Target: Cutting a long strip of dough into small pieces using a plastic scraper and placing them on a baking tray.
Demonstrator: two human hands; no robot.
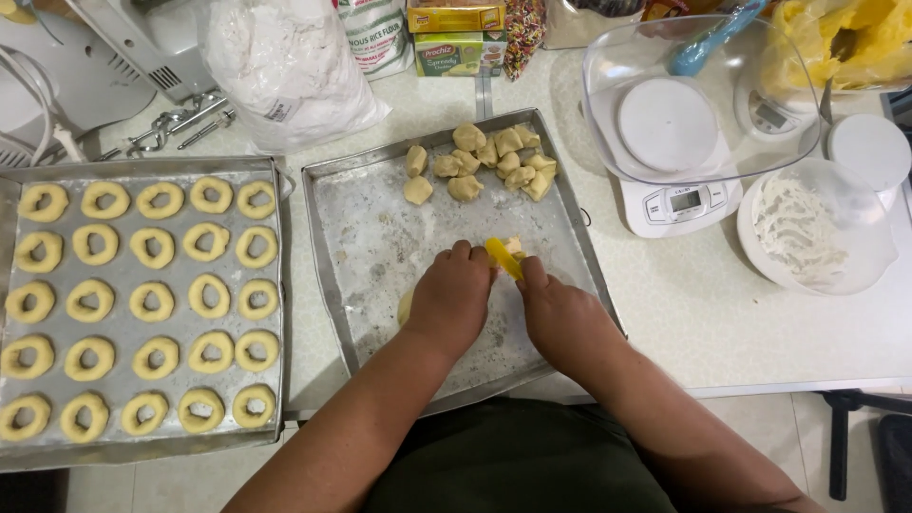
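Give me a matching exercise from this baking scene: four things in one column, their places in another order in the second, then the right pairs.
Things:
1. Ring-shaped dough pieces
2. Yellow cutter
3. Cut dough lumps
4. Clear bowl

Places:
A. On the white kitchen scale
B. In rows on the left baking tray
C. Between the left hand and right hand
D. Heaped at the far end of the floured tray

Pairs: 1-B, 2-C, 3-D, 4-A

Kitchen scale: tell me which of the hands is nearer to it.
Right. The right hand sits on the floured tray's side toward the kitchen scale; the left hand lies farther off, mid-tray.
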